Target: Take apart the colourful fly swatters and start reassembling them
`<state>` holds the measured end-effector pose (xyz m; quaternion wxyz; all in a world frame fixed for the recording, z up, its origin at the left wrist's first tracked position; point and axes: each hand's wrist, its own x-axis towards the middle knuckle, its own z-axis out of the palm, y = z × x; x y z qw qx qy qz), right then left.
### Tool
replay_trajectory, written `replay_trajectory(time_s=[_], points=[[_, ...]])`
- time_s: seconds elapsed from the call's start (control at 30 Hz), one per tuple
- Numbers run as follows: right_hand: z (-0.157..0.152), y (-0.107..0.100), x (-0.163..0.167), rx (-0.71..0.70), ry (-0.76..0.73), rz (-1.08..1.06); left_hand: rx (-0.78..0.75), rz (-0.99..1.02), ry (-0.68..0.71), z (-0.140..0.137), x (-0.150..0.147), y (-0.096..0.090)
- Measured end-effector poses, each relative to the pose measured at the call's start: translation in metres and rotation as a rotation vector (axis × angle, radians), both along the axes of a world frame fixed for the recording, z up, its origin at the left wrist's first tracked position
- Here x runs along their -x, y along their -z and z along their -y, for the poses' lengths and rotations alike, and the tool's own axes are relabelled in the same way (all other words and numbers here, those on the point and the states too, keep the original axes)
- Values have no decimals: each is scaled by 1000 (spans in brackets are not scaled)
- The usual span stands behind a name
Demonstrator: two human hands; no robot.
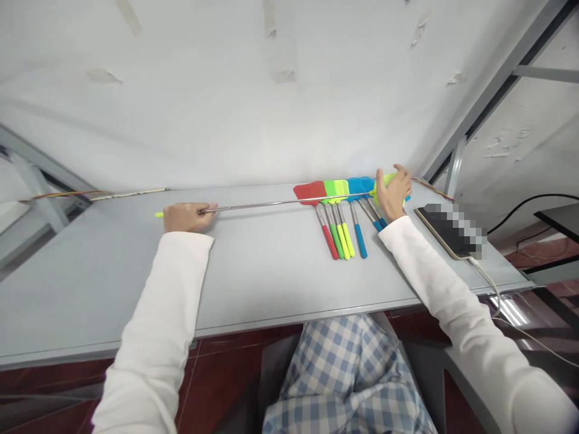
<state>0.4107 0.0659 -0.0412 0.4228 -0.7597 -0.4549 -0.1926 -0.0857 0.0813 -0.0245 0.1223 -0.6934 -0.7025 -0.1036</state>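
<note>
A yellow fly swatter with its telescopic metal shaft drawn out long spans the space between my two hands. My left hand is closed around its handle, whose yellow end pokes out on the left. At the other end, my right hand grips the yellow swatter head, partly covering it. Under the shaft and beside my right hand lie several short fly swatters in a row: a red one, green and yellow ones, and blue ones. Part of the blue group is hidden by my right hand and sleeve.
A grey table carries everything, with a white wall behind it. To the right lies a phone with a white cable. Metal frame posts stand at both sides, and thin wires run along the back edge.
</note>
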Motion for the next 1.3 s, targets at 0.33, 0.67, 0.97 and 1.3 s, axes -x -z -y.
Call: replay_trajectory(time_s=[0.33,0.67,0.97,1.3], points=[[-1,-13,19,-28,85,-51,46,-41,5,2,-21,1],[1,-7,50,-92,190,94,99,-50,95,2,-88,9],[17,-14,92,-115,45,-2,104,-72,262,28,-151,3],[38,-18,130,13,-75,53,116,0,329,66,-207,0]])
